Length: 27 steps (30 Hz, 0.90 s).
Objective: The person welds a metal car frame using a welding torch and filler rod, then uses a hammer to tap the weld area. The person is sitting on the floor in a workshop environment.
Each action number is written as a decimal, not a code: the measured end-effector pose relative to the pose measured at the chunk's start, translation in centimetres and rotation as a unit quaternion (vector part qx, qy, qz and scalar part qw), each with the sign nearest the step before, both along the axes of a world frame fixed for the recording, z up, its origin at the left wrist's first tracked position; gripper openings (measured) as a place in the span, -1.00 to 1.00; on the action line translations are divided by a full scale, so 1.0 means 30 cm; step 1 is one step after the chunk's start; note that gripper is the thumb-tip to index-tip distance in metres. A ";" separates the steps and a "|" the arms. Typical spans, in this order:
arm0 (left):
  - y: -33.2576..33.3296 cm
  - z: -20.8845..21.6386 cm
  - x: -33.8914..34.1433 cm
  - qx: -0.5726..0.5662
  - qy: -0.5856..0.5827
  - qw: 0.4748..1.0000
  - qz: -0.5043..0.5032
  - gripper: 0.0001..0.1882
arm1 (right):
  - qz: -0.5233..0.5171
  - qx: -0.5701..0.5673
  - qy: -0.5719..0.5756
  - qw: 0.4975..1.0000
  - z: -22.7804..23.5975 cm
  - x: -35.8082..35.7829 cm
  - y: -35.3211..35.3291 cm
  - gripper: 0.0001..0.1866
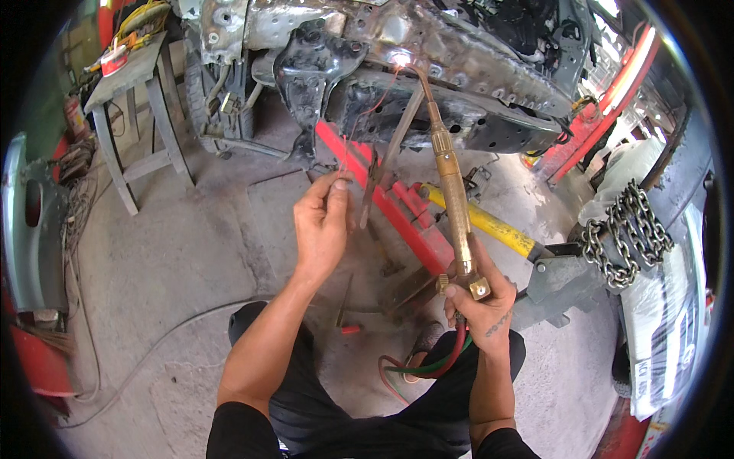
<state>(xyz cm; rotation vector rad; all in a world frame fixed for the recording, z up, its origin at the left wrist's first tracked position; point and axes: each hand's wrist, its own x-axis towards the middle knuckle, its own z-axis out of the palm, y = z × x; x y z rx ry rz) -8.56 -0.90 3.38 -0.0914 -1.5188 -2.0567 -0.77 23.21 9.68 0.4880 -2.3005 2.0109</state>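
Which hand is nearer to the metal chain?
Right. The right hand, gripping the brass torch, is left of the chain, with a gap between; the left hand is also left of it, but much farther.

A cluttered workshop is spreading out over a grey concrete floor [164, 256].
Pale stains and scuffs are marking the concrete, and a thin grey hose [145, 362] is curving toward the floor's near left corner. By the floor's far left corner, a worn wooden table [139, 80] is standing on splayed legs, carrying a tangle of yellow cord [141, 19] toward its far edge and a red-and-white roll [114, 60] at its left edge. A blue-green panel [38, 229] is standing along the floor's left edge. Past the far right corner, a red post [585, 122] is slanting upward, catching a white glare, while bright light is pouring in behind it. Clear plastic sheeting [657, 329] is shining along the right edge.
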 end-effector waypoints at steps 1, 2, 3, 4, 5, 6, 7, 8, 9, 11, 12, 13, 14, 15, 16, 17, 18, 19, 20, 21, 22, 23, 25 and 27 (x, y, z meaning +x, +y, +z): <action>-0.001 0.003 0.001 -0.001 -0.002 1.000 0.001 -0.71 | 0.002 -0.003 0.000 1.000 -0.002 -0.001 0.001 -0.23; -0.003 0.005 0.002 -0.003 -0.004 1.000 0.001 -0.71 | 0.004 -0.006 0.001 1.000 -0.004 -0.002 0.000 -0.23; -0.002 0.005 0.001 -0.002 -0.005 1.000 0.001 -0.71 | 0.001 -0.002 0.002 1.000 -0.002 -0.001 0.000 -0.24; -0.001 0.005 0.000 -0.001 -0.007 1.000 0.001 -0.70 | -0.001 0.002 0.002 1.000 0.000 -0.001 -0.001 -0.24; -0.001 0.005 -0.001 -0.001 -0.008 1.000 0.001 -0.70 | -0.004 0.006 0.003 1.000 0.001 -0.001 -0.001 -0.24; -0.001 0.005 -0.002 -0.004 -0.008 1.000 0.004 -0.70 | -0.004 0.005 0.004 1.000 -0.001 -0.001 -0.001 -0.24; -0.002 0.005 -0.003 -0.007 -0.009 1.000 0.007 -0.70 | -0.005 0.004 0.004 1.000 -0.004 -0.003 0.000 -0.24; -0.002 0.006 -0.004 -0.010 -0.009 1.000 0.009 -0.69 | -0.005 0.003 0.004 1.000 -0.006 -0.004 0.000 -0.24; -0.002 0.007 -0.004 -0.008 -0.008 1.000 0.008 -0.70 | -0.004 0.003 0.005 1.000 -0.004 -0.004 0.000 -0.24; -0.001 0.009 -0.003 -0.004 -0.006 1.000 0.005 -0.70 | -0.002 0.004 0.006 1.000 -0.002 -0.003 -0.001 -0.24; -0.001 0.011 -0.003 -0.005 -0.007 1.000 0.007 -0.70 | -0.002 0.004 0.007 1.000 -0.002 -0.004 -0.001 -0.24; 0.000 0.013 -0.003 -0.006 -0.008 1.000 0.009 -0.70 | -0.001 0.004 0.007 1.000 -0.002 -0.003 -0.001 -0.24; 0.001 0.013 -0.002 -0.007 -0.008 1.000 0.011 -0.70 | 0.000 0.004 0.008 1.000 -0.003 -0.003 -0.001 -0.24; 0.001 0.013 -0.003 -0.008 -0.008 1.000 0.010 -0.71 | -0.001 0.002 0.008 1.000 -0.002 -0.002 -0.003 -0.24; 0.001 0.012 -0.003 -0.009 -0.007 1.000 0.008 -0.71 | -0.002 -0.001 0.008 1.000 0.000 -0.001 -0.005 -0.24; 0.001 0.010 -0.003 -0.009 -0.006 1.000 0.007 -0.71 | -0.002 -0.003 0.009 1.000 0.001 -0.001 -0.006 -0.24; -0.001 0.006 -0.004 -0.008 -0.003 1.000 0.006 -0.71 | 0.000 -0.005 0.010 1.000 0.001 -0.001 -0.006 -0.24; -0.002 -0.002 -0.006 -0.006 0.001 1.000 0.004 -0.71 | 0.001 -0.007 0.011 1.000 0.001 -0.001 -0.006 -0.24; -0.003 -0.006 -0.008 -0.004 0.004 1.000 0.003 -0.71 | 0.003 -0.010 0.012 1.000 0.000 -0.001 -0.006 -0.24; -0.003 -0.008 -0.009 -0.002 0.004 1.000 0.004 -0.71 | 0.003 -0.009 0.012 1.000 0.000 -0.001 -0.005 -0.24; -0.003 -0.009 -0.009 0.001 0.004 1.000 0.005 -0.71 | 0.004 -0.009 0.011 1.000 -0.001 -0.001 -0.004 -0.24; -0.003 -0.009 -0.009 0.004 0.003 1.000 0.006 -0.71 | 0.004 -0.009 0.011 1.000 -0.001 -0.002 -0.003 -0.24; -0.002 -0.004 -0.007 -0.001 -0.001 1.000 0.005 -0.71 | 0.004 -0.004 0.011 1.000 -0.003 -0.004 -0.001 -0.24; -0.001 -0.001 -0.006 -0.002 -0.003 1.000 0.005 -0.71 | 0.002 0.000 0.013 1.000 -0.004 -0.006 0.001 -0.24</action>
